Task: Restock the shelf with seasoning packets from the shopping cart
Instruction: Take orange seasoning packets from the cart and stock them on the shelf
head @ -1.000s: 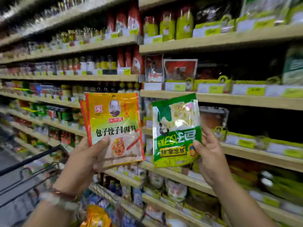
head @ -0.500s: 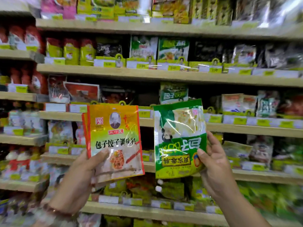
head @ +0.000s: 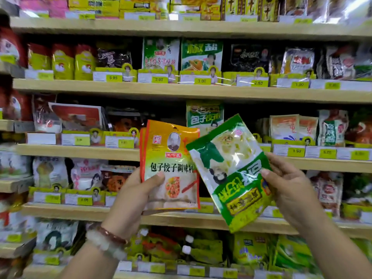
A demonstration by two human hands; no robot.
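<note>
My left hand (head: 131, 196) grips a small stack of orange-yellow seasoning packets (head: 171, 158) by the lower left corner, thumb across the front, held upright before the shelves. My right hand (head: 289, 190) pinches a green seasoning packet (head: 231, 170) at its right edge; the packet is upside down, tilted to the left, and its top corner overlaps the orange stack. On the shelf (head: 201, 91) behind stands a matching green packet (head: 204, 115), just above the held ones. A similar orange-topped packet (head: 161, 53) stands one shelf higher.
Several wooden shelves (head: 80, 152) run across the view, packed with seasoning bags behind yellow price tags (head: 201, 81). A dark gap lies left of the shelved green packet. A bracelet (head: 112, 236) circles my left wrist. The shopping cart is out of view.
The view swung right and up from the aisle and cart to face the shelves. Both hands came closer together; the green packet tilted left and now overlaps the orange stack.
</note>
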